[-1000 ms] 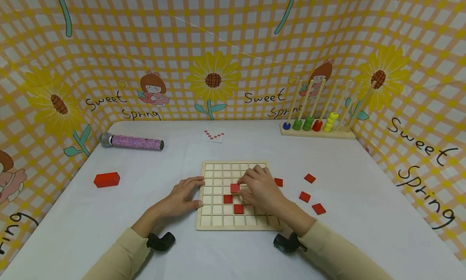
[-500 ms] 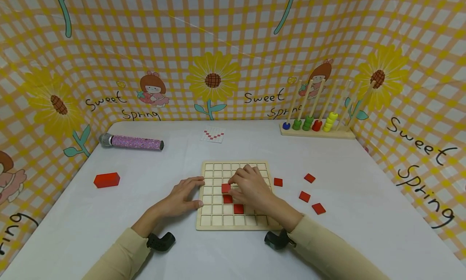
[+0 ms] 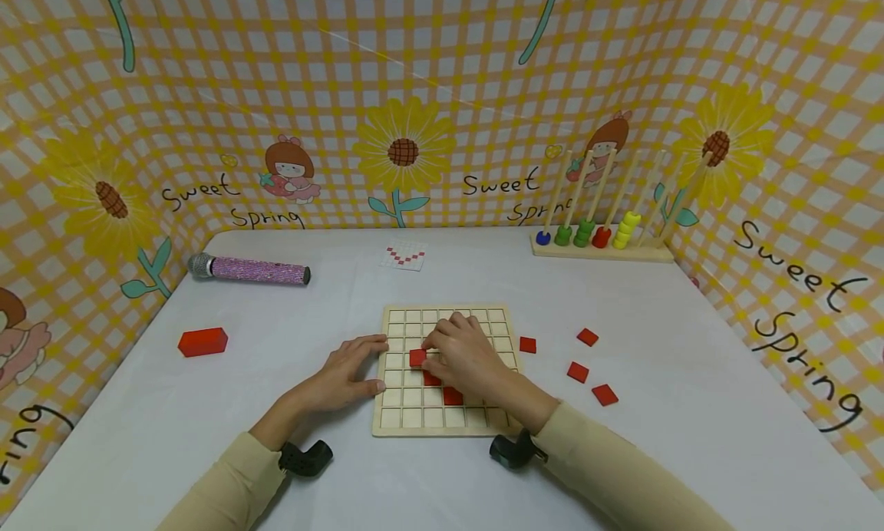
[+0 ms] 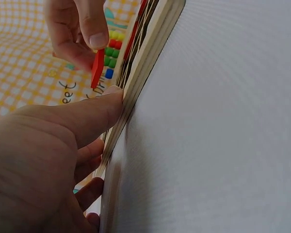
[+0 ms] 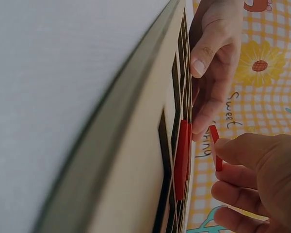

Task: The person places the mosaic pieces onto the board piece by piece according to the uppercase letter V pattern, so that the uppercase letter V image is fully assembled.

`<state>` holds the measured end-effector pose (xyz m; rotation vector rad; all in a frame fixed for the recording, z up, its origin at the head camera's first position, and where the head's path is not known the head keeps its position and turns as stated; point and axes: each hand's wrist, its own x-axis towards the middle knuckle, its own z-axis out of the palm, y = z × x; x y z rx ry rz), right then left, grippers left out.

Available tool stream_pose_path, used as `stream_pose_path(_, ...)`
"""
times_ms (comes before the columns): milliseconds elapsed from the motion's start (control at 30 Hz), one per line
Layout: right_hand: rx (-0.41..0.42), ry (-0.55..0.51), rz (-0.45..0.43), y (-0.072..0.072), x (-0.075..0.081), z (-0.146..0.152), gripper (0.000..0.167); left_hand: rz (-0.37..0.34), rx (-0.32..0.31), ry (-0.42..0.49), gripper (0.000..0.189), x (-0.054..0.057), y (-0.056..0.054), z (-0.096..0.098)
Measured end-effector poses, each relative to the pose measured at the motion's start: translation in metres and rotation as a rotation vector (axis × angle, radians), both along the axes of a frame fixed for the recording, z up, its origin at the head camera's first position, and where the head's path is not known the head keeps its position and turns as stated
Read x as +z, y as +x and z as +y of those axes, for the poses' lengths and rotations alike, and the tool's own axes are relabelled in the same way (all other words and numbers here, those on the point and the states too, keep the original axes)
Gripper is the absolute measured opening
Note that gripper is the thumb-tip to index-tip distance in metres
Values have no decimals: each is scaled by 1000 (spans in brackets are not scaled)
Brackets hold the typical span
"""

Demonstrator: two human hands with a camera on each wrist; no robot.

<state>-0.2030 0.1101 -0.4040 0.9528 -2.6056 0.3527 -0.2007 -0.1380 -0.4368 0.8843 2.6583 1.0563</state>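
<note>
A wooden grid board [image 3: 407, 420] lies in the middle of the table in the head view. Between thumb and fingers, my right hand [image 3: 464, 356] pinches a red square tile [image 3: 417, 358] over the board's left-centre cells. The wrist views show this tile [image 4: 97, 70] held up off the grid. Two other red tiles sit in cells: one tile [image 3: 431, 379] partly behind my right fingers, and a lower tile [image 3: 453, 397]. My left hand [image 3: 343, 379] rests against the board's left edge, thumb and fingertips touching the rim, fingers fairly straight.
Several loose red tiles [image 3: 578, 372] lie right of the board. Behind it is a small pattern card [image 3: 404, 255]. A bead abacus [image 3: 602, 247] stands at the back right. A glittery microphone [image 3: 258, 270] and a red block [image 3: 203, 341] lie on the left.
My right hand has moved left across the board, carrying the pinched red tile from the central columns toward the left ones. The left hand stays at the board's edge.
</note>
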Motion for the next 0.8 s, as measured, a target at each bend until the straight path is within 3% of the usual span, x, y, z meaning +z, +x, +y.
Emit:
stream_pose_path(367, -26, -11, -84, -2, -3, -6, 18, -14, 4, 2, 57, -1, -1, 0)
stream_pose_path(800, -47, 9, -125, -7, -5, -11, 19, -14, 5, -1, 57, -1, -1, 0)
